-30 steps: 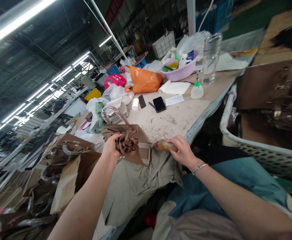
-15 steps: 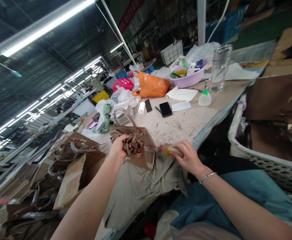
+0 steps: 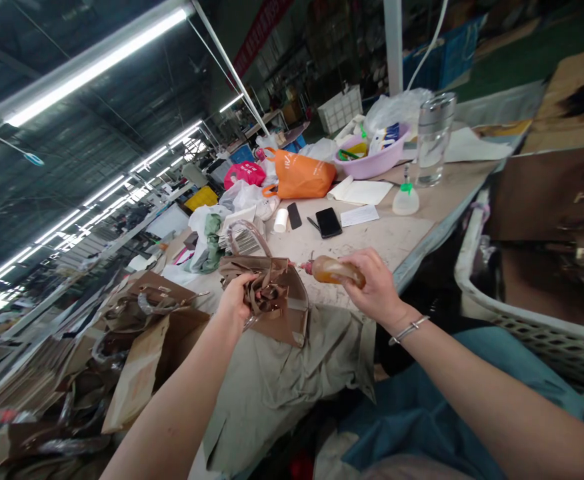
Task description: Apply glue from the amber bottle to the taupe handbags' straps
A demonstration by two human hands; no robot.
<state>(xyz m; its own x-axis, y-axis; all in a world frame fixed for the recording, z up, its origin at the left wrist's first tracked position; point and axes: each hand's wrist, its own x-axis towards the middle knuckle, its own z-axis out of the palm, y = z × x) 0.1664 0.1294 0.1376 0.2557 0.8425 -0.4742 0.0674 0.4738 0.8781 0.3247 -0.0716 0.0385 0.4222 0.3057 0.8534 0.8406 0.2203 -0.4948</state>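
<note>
A brown handbag [image 3: 292, 319] with a plastic-wrapped handle lies on the table in front of me. My left hand [image 3: 236, 300] is closed on its bunched straps and edge at the left; the fingertips are partly hidden. My right hand [image 3: 369, 283] grips a squeeze bottle [image 3: 335, 270] of amber liquid, held nearly level. The bottle's reddish nozzle points left at the bag's upper right edge; whether the tip touches it I cannot tell. Under the bag a grey-green cloth [image 3: 292, 373] hangs over the table's front edge.
More brown bags and an open cardboard box [image 3: 142, 373] crowd the left. Behind the bag lie a black phone [image 3: 329, 223], an orange bag [image 3: 305, 175], a purple basin [image 3: 372, 160], a small glue pot [image 3: 405, 200] and a glass bottle [image 3: 435, 143]. A white basket [image 3: 477, 293] stands right.
My right hand has raised the squeeze bottle, and its nozzle has moved up from the bag's right side towards the upper edge. My left hand keeps its hold on the bag.
</note>
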